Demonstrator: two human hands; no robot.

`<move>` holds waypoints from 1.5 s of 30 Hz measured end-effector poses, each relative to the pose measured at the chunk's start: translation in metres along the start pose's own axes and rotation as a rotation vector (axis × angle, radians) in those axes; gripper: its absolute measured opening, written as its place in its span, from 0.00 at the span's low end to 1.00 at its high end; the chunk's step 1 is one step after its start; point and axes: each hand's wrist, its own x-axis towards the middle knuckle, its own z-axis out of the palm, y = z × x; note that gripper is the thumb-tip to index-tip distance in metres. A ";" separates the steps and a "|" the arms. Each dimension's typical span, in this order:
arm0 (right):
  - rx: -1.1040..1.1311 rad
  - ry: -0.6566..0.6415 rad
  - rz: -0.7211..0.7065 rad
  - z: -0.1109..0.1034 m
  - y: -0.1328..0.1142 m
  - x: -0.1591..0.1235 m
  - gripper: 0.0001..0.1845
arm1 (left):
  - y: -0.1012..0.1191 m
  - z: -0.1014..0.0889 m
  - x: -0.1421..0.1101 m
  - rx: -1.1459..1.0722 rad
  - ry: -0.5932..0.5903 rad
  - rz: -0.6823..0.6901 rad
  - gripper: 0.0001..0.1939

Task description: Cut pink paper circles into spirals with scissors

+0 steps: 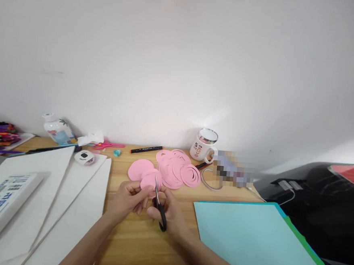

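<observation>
Between the fingers of my left hand (131,198) is a round pink paper piece (148,180). My right hand (169,210) grips black-handled scissors (160,216), and their metal blades point away from me, lying at the paper's right side. Whether the blades are parted is too small to tell. Just behind the hands, a larger pink paper disc (138,168) rests on the table. To its right lies a loose pile of pink paper circles and rings (174,168), several overlapping.
A lidded white mug (200,150) and a black marker (147,149) stand or lie near the wall. White sheets (80,214) cover the left side; light blue sheets (248,234) are at right. Pink scissors (108,145) and a white bottle (57,130) are back left.
</observation>
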 end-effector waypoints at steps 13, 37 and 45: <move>-0.088 0.041 0.043 -0.001 -0.006 -0.001 0.25 | 0.003 -0.002 0.001 0.030 0.036 -0.012 0.21; -0.079 0.002 0.094 0.000 -0.006 -0.003 0.26 | 0.008 -0.008 0.002 -0.059 0.229 0.074 0.19; -0.056 0.000 0.079 0.000 0.002 -0.002 0.24 | 0.003 0.003 -0.001 0.079 0.101 0.031 0.21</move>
